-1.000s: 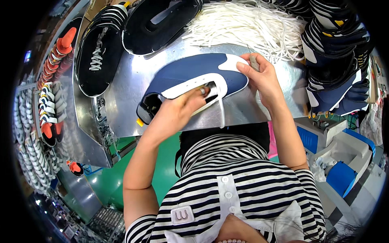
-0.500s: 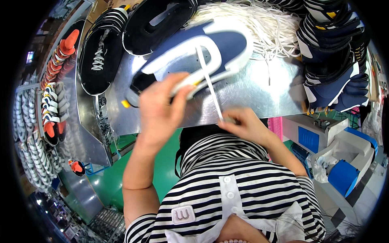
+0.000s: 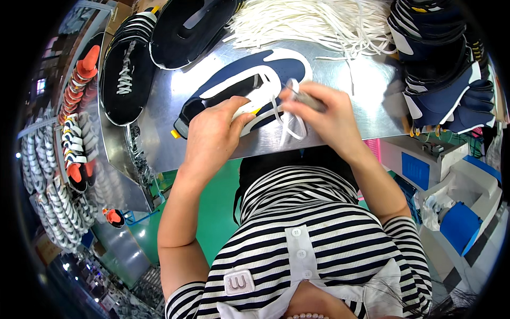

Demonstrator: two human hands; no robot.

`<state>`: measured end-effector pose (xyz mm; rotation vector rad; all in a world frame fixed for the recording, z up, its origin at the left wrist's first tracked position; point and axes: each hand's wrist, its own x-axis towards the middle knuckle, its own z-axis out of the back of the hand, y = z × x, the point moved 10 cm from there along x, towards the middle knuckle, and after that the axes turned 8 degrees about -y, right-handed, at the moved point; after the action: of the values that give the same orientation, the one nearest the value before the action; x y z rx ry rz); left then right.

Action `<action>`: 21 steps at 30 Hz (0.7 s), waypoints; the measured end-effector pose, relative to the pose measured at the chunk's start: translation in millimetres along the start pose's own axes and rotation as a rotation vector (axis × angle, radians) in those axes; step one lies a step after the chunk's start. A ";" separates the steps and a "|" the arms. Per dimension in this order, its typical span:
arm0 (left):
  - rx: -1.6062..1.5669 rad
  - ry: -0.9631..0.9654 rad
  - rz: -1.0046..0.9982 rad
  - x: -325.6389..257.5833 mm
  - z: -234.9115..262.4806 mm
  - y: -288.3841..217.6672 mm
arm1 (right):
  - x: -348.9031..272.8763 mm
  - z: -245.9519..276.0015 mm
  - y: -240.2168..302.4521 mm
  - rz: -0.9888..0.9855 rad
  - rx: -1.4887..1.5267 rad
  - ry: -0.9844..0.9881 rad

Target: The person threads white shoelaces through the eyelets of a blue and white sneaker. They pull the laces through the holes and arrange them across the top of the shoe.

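Observation:
A navy and white shoe upper (image 3: 249,80) lies flat on the shiny metal table (image 3: 350,101). My left hand (image 3: 212,135) presses down on its near edge, fingers over the white trim. My right hand (image 3: 324,114) is just right of it, pinching a white lace (image 3: 287,119) that loops from the upper's eyelet area and hangs toward the table's front edge. A thin grey tool tip shows between the right hand's fingers.
A heap of loose white laces (image 3: 313,21) lies at the back. Black shoe uppers (image 3: 125,74) sit at the back left. Stacked navy uppers (image 3: 441,69) fill the right. Racks of shoes (image 3: 74,133) line the left; a white and blue machine (image 3: 451,186) stands at the right.
The upper, lifted half a second ago, is back down on the table. My right hand rose from the front edge to the eyelets with the lace; my left hand shifted onto the upper's near edge.

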<state>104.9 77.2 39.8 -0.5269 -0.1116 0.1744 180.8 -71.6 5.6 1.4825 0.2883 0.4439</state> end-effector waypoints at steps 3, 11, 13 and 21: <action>0.040 -0.049 -0.101 7.4 11.6 -20.0 | 28.2 -13.7 0.3 0.008 0.021 0.051; 0.100 0.027 -0.020 35.1 -23.1 -17.5 | 52.0 -16.5 -3.0 0.108 -0.023 0.020; 0.057 -0.043 0.026 38.0 -22.9 -11.1 | 51.9 -8.1 -3.7 0.066 -0.133 -0.022; 0.010 -0.082 0.078 44.5 -29.0 -1.8 | 4.2 7.1 -20.1 -0.065 -0.168 0.107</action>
<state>153.0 70.1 18.5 -0.5144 -0.1705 0.2728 189.8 -76.6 -13.5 1.2840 0.3745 0.4841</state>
